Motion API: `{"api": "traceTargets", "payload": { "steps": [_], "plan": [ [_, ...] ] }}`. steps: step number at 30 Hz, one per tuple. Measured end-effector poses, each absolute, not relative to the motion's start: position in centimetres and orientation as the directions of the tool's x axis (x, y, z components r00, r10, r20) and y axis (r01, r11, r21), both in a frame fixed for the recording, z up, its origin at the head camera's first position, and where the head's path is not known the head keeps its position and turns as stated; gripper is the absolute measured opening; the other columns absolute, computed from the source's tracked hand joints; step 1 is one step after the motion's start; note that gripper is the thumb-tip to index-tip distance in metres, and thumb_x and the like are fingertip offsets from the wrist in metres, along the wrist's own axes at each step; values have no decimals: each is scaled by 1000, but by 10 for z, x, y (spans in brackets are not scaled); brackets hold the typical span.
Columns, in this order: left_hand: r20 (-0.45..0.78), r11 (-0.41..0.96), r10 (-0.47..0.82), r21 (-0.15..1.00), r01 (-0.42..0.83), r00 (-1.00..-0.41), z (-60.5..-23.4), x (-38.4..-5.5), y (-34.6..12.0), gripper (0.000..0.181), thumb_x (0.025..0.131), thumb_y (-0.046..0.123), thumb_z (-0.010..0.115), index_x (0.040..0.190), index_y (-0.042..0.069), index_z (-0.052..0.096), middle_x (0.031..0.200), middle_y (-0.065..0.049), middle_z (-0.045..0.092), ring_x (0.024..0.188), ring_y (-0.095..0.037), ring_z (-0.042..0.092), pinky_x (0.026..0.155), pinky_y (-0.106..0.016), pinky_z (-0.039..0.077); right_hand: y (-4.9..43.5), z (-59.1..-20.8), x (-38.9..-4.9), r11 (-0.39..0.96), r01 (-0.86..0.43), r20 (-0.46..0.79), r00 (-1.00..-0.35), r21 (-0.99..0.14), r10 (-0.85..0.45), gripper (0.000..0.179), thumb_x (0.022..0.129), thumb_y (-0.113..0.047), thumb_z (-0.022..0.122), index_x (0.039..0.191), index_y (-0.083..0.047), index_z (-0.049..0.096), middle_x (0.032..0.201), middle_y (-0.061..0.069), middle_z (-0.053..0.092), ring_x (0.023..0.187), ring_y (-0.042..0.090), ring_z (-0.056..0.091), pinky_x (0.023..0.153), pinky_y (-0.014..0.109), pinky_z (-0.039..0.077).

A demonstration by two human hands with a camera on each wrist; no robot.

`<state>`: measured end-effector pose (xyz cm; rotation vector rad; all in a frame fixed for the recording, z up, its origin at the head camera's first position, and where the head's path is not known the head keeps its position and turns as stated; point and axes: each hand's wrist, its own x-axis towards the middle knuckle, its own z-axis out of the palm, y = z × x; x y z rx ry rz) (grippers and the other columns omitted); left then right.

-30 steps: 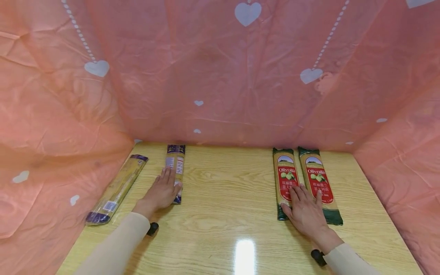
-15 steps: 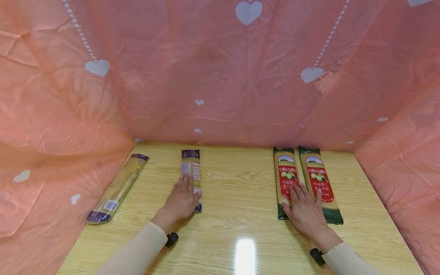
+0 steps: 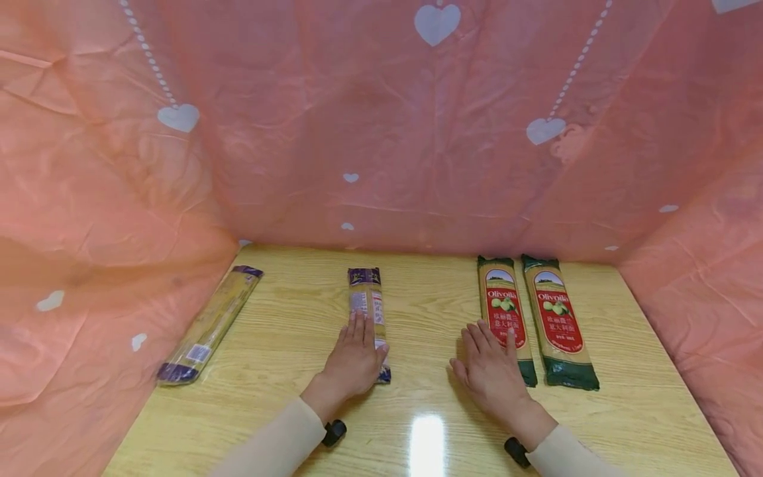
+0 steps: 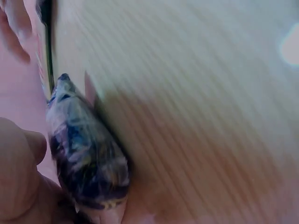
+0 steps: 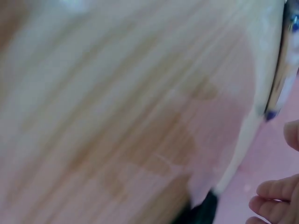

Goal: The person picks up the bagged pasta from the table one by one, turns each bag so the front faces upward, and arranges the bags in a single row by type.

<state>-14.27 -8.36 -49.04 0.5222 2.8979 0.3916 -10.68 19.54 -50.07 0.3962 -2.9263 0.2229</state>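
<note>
In the head view my left hand lies with straight fingers over the lower half of a purple-ended spaghetti packet, thumb along its right side. The left wrist view shows that packet's crinkled dark end close beside the hand. My right hand, fingers extended and holding nothing, is at the lower left edge of a green-ended Olivoila spaghetti packet and overlaps it. A matching Olivoila packet lies just to its right. In the right wrist view the right fingers show at the right edge.
Another purple-ended spaghetti packet lies slanted at the table's left edge. The wooden table is walled at the back and sides by a pink sheet with white hearts.
My left hand has slid its spaghetti packet rightward and slightly nearer, towards mid-table. My right hand has moved left off the Olivoila packets, uncovering more of both.
</note>
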Motion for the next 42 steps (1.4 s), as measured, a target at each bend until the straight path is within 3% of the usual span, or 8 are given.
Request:
{"api": "traceTargets", "payload": {
  "steps": [11, 15, 18, 21, 25, 32, 42],
  "plan": [
    [-181, 864, 498, 187, 468, -848, -482, -117, -52, 66, 115, 39, 38, 164, -5, 28, 171, -25, 25, 161, -38, 24, 128, -55, 26, 170, -507, -86, 928, -354, 210, -922, -117, -326, 56, 106, -40, 61, 143, 2, 62, 151, 18, 59, 149, 38, 46, 118, 78, 24],
    [-218, 840, 543, 126, 528, -811, -471, -112, -51, 62, 114, 40, 39, 164, 4, 35, 171, -16, 31, 159, -31, 30, 127, -60, 26, 165, -507, -77, 914, -388, 238, -905, -121, -352, 51, 105, -38, 62, 139, 0, 65, 146, 17, 63, 147, 37, 50, 116, 78, 29],
    [-200, 824, 564, 85, 560, -801, -462, -116, -52, 53, 114, 38, 44, 160, 12, 46, 166, -10, 44, 154, -28, 42, 122, -66, 32, 160, -509, -71, 894, -439, 292, -870, -91, -398, 46, 104, -40, 64, 130, -2, 69, 136, 15, 68, 138, 37, 57, 111, 77, 36],
    [-116, 803, 595, 47, 594, -796, -460, -130, -55, 40, 112, 34, 51, 147, 17, 62, 148, -5, 63, 140, -28, 57, 114, -68, 41, 154, -511, -66, 877, -478, 347, -831, -47, -434, 44, 103, -46, 63, 116, -5, 69, 120, 13, 69, 124, 35, 62, 106, 73, 43],
    [-24, 788, 615, 4, 615, -788, -463, -160, -56, 27, 110, 34, 56, 130, 20, 70, 130, -4, 69, 127, -29, 62, 108, -63, 47, 148, -514, -63, 881, -473, 385, -815, -11, -433, 46, 102, -55, 61, 98, -9, 65, 101, 8, 65, 105, 31, 60, 102, 64, 47],
    [28, 817, 574, -91, 569, -819, -467, -219, -45, 36, 112, 40, 51, 136, 18, 67, 133, -8, 67, 128, -31, 59, 107, -58, 48, 144, -514, -64, 898, -439, 398, -817, 40, -417, 54, 96, -65, 63, 79, -15, 54, 83, 3, 57, 89, 25, 54, 88, 49, 45],
    [-40, 819, 546, -184, 543, -837, -483, -267, -19, 52, 114, 52, 38, 138, 16, 66, 139, -8, 62, 135, -32, 51, 115, -64, 39, 142, -517, -67, 895, -427, 397, -804, 131, -442, 60, 94, -70, 61, 76, -14, 54, 75, 1, 50, 82, 22, 49, 80, 42, 43]
  ]
}}
